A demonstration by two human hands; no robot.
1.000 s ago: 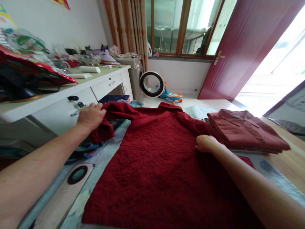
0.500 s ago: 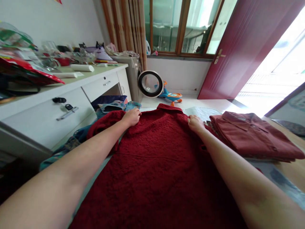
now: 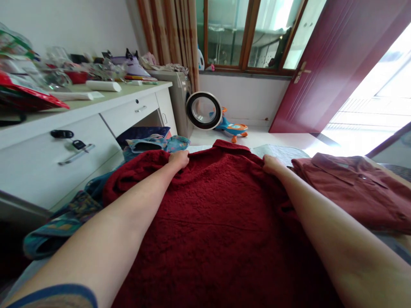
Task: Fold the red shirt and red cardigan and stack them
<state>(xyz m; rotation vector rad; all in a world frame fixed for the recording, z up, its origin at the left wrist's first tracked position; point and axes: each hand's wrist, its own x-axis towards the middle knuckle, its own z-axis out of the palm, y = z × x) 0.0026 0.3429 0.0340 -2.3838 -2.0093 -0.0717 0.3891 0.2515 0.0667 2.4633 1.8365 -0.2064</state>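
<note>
A dark red textured shirt (image 3: 221, 209) with a collar is spread out in front of me, its back side up and its collar pointing away. My left hand (image 3: 179, 160) is closed on its left shoulder. On the opposite shoulder, my right hand (image 3: 272, 164) grips the cloth with curled fingers. One sleeve is bunched beneath my left forearm; the other lies partly hidden under my right arm. To the right is a folded rust-coloured shirt (image 3: 356, 184), its collar and buttons facing up. Blue patterned clothing (image 3: 61, 222) lies crumpled at the left.
A white cabinet (image 3: 58, 154) with a cluttered top runs along the left. Beyond it stands a washing machine (image 3: 178, 94) with its round door (image 3: 204, 110) open. A blue and orange ride-on toy (image 3: 233, 127) sits on the floor near a dark red door (image 3: 308, 68).
My hands have moved slightly apart, stretching the red shirt's shoulders wider. The left sleeve has spread further left, and the view has shifted a little closer.
</note>
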